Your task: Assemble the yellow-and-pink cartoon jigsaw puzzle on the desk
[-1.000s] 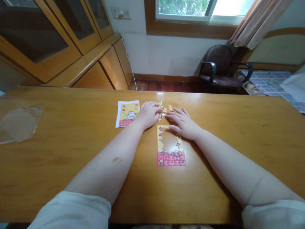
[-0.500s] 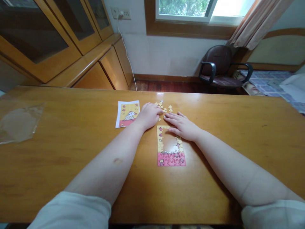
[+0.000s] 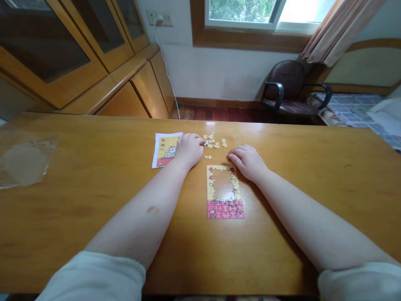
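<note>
A jigsaw puzzle lies on the table, its pink bottom and yellow border joined around a gap in the middle. Beyond it is a small pile of loose puzzle pieces. My left hand is at the pile's left edge, fingers bent and closed at a white-marked puzzle piece. My right hand rests by the puzzle's upper right corner, fingers curled together; what they hold, if anything, is hidden. One puzzle piece shows under its thumb. Another loose piece lies between the hands.
A picture card with a white cartoon animal lies left of the pile, partly covered by my left hand. A clear plastic bag is on the table at far left. Past the table's far edge stands an office chair.
My left hand has shifted slightly left, uncovering more of the pile. My right hand has moved right and curled its outstretched fingers, uncovering the puzzle's top edge.
</note>
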`<state>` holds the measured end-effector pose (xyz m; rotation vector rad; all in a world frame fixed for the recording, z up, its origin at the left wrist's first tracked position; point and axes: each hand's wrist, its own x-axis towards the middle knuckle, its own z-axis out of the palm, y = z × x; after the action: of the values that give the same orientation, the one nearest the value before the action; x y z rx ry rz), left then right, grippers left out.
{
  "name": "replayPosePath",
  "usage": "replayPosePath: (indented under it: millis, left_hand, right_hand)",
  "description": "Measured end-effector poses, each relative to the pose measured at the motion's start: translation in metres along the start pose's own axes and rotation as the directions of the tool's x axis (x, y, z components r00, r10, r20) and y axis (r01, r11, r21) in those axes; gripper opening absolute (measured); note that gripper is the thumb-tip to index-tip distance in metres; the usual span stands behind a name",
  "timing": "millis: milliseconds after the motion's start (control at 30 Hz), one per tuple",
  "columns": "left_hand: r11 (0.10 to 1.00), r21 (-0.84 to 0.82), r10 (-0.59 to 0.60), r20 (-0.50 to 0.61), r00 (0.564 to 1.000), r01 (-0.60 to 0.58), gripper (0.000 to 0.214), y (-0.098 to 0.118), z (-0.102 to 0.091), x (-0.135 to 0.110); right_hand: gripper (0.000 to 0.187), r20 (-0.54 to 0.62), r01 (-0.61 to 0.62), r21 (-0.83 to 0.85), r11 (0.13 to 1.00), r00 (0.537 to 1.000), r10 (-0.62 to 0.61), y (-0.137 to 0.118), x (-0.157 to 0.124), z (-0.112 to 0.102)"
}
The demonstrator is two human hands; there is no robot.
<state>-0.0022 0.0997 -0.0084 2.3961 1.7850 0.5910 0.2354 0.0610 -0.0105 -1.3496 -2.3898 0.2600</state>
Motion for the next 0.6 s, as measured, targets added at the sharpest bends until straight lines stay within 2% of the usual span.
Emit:
replayPosePath:
  millis: [233, 433, 600]
  left_hand:
    - [0.997, -0.006, 0.083, 0.008, 0.997, -0.083, 0.030, 0.0000, 0.0018, -0.0004]
    - [0.992, -0.007, 0.129, 0.014, 0.992, -0.129, 0.024, 0.0019, 0.0017, -0.0022]
    - [0.969, -0.071, 0.241, 0.027, 0.970, -0.239, 0.021, 0.0062, -0.0027, -0.0041]
  right_hand:
    - [0.039, -0.012, 0.013, 0.041, 0.999, 1.000, -0.013, -0.0027, 0.0004, 0.0000]
    - [0.038, 0.066, 0.134, 0.060, 0.989, 0.988, -0.137, -0.0067, -0.0014, 0.0027]
    - [0.038, 0.061, 0.109, 0.055, 0.992, 0.992, -0.113, -0.0069, -0.0020, 0.0036]
